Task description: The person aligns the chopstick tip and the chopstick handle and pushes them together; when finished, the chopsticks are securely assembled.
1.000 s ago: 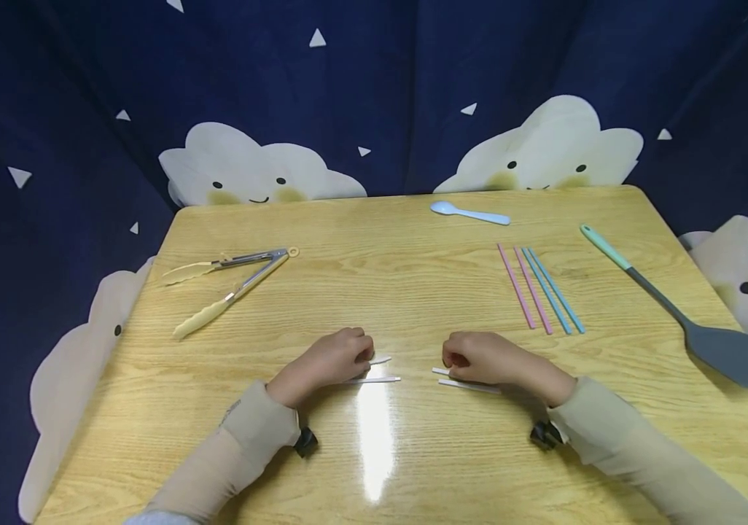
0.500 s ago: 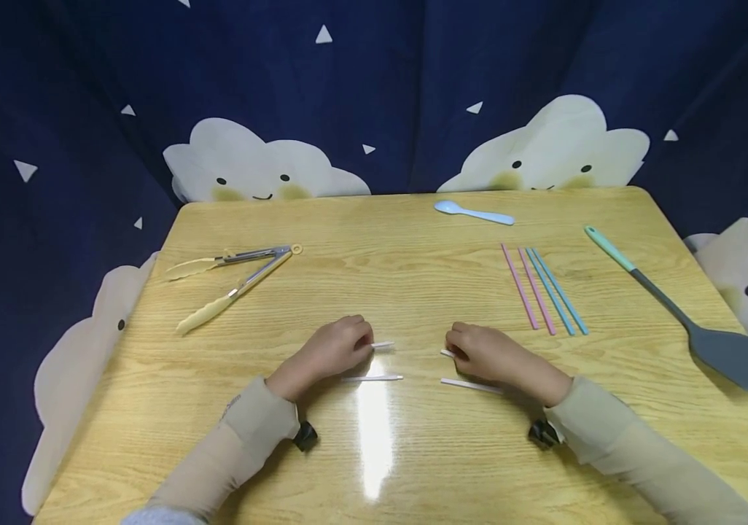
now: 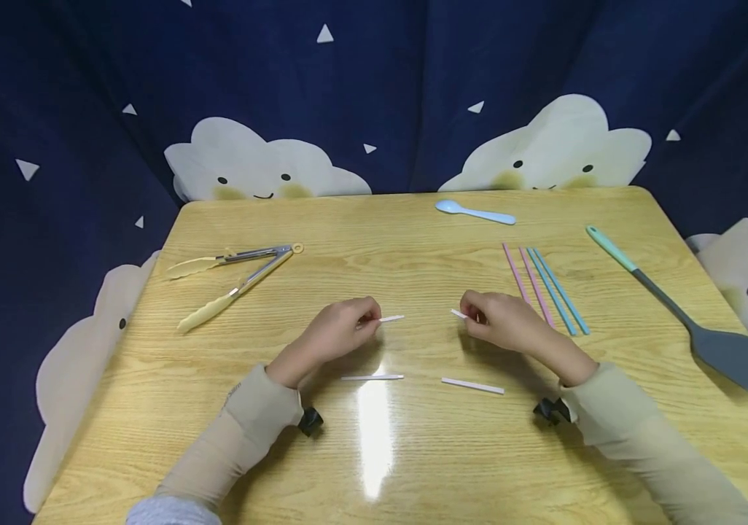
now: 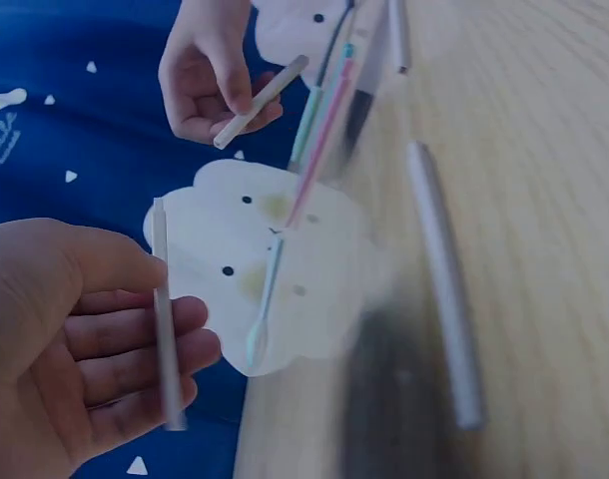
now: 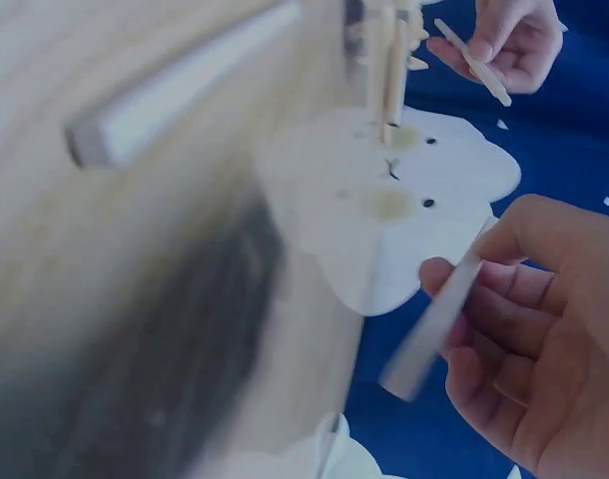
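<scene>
My left hand [image 3: 341, 332], raised above the table's middle, pinches a short white stick [image 4: 166, 344] between thumb and fingers. To its right, my right hand [image 3: 508, 321] pinches another short white stick [image 5: 432, 327] the same way. The two held sticks point toward each other with a gap between them. Nearer to me, two more short white sticks lie on the table: a left one [image 3: 372, 378] and a right one [image 3: 472, 386], end toward end but apart. In the head view the fingers hide much of both held sticks.
Yellow-tipped tongs [image 3: 243, 281] lie spread at the left. Pink chopsticks [image 3: 534, 281] and blue chopsticks [image 3: 554, 292] lie beyond my right hand, with a turner [image 3: 663, 299] farther right. A light blue spoon [image 3: 475, 212] is near the table's [image 3: 361, 255] back edge.
Both hands have lifted and moved away from me, each carrying a white stick. The right hand has also shifted slightly right. The other two white sticks stay on the table, now fully uncovered.
</scene>
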Action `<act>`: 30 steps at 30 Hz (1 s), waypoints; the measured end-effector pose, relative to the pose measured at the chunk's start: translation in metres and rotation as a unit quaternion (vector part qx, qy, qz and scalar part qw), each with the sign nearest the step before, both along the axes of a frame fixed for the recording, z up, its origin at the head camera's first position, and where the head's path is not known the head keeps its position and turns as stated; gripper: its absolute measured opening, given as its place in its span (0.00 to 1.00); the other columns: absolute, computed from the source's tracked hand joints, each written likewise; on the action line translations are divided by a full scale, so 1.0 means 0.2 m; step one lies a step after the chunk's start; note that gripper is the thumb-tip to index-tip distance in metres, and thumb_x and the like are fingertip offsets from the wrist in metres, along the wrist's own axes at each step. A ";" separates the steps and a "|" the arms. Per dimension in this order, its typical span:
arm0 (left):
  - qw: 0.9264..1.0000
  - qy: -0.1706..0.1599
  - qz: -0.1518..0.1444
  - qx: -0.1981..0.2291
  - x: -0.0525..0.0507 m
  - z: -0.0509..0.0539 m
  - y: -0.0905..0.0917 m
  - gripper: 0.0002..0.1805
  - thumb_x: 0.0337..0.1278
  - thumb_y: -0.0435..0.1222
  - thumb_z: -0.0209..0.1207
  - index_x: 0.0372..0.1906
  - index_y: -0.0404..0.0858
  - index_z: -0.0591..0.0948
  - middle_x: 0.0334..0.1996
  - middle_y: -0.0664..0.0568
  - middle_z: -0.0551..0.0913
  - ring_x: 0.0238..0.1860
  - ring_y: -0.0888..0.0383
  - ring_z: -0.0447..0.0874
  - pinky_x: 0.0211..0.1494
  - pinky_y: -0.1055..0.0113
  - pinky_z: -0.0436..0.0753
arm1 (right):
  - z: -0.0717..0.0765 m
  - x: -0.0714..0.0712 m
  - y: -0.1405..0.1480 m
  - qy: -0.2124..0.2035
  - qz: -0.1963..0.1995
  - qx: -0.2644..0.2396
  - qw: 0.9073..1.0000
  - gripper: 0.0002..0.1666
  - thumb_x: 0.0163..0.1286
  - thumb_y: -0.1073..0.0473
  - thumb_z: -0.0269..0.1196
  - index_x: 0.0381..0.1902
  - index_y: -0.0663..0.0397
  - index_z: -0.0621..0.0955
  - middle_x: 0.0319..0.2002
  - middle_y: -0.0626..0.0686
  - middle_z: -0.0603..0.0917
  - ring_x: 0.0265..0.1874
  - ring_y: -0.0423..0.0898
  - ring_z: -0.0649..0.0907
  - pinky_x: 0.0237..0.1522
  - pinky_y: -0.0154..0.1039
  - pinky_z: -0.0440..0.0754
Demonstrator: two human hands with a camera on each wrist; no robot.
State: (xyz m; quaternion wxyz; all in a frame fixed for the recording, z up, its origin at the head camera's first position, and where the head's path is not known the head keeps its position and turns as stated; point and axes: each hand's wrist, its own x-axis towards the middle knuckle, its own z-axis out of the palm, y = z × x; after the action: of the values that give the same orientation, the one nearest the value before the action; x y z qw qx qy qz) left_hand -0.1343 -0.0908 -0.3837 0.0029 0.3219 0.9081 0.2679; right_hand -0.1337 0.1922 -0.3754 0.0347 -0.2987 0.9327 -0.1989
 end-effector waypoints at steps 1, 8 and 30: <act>1.000 -0.001 0.004 0.004 0.00 0.01 0.00 0.02 0.55 0.33 0.54 0.32 0.40 0.77 0.28 0.56 0.80 0.28 0.65 0.75 0.33 0.72 0.75 | 0.01 0.00 0.00 0.001 -0.006 -0.006 1.000 0.03 0.59 0.64 0.58 0.29 0.52 0.74 0.19 0.42 0.71 0.16 0.36 0.66 0.16 0.31 0.63; 0.997 0.029 0.029 0.058 -0.01 0.10 0.02 0.02 0.56 0.35 0.56 0.33 0.41 0.77 0.31 0.55 0.79 0.33 0.62 0.77 0.37 0.69 0.77 | 0.09 -0.02 0.02 -0.029 -0.027 -0.129 0.991 0.02 0.62 0.65 0.55 0.33 0.54 0.75 0.26 0.45 0.76 0.25 0.40 0.73 0.26 0.35 0.72; 0.984 0.070 -0.003 0.164 -0.01 0.27 0.06 0.06 0.57 0.32 0.56 0.37 0.37 0.80 0.29 0.53 0.77 0.25 0.64 0.69 0.27 0.72 0.71 | 0.27 0.00 0.00 0.051 -0.005 -0.202 0.978 0.09 0.59 0.69 0.60 0.36 0.52 0.80 0.33 0.47 0.80 0.26 0.39 0.73 0.63 0.57 0.43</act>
State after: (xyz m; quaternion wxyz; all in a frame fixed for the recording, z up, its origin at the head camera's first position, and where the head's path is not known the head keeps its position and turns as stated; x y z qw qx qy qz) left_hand -0.1359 -0.0790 -0.3298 -0.1134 0.3383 0.8489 0.3900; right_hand -0.1345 0.1916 -0.3222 -0.0746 -0.3044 0.8756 -0.3676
